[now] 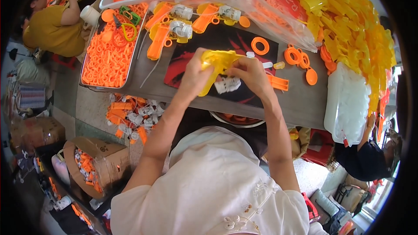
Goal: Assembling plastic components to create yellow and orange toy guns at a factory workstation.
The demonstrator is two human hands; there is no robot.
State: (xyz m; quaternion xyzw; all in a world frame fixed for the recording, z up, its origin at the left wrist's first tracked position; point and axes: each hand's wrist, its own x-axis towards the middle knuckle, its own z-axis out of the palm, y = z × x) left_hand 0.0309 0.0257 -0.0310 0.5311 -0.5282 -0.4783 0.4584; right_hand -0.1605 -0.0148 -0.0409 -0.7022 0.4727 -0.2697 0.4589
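Note:
My left hand [193, 77] is closed around a yellow plastic toy-gun shell [210, 76], held above the dark red-and-black mat [183, 61]. At the shell's right edge, the fingers of my right hand [252, 73] are pinched together; whatever lies between them is hidden. Just below the hands is a white-and-clear mechanism [228, 85]. Beside my right hand lie an orange grip-shaped piece [278, 82], a small yellow piece [279, 65] and a white piece [267, 65]. An orange ring [260, 46] rests farther up the mat.
Orange-and-yellow toy guns [159, 39] lie far left, by a metal tray [82, 78] of orange parts holding pliers [117, 22]. Yellow shells [344, 26] are heaped at right above a white tub [344, 122]. Other people [54, 30] sit at both sides.

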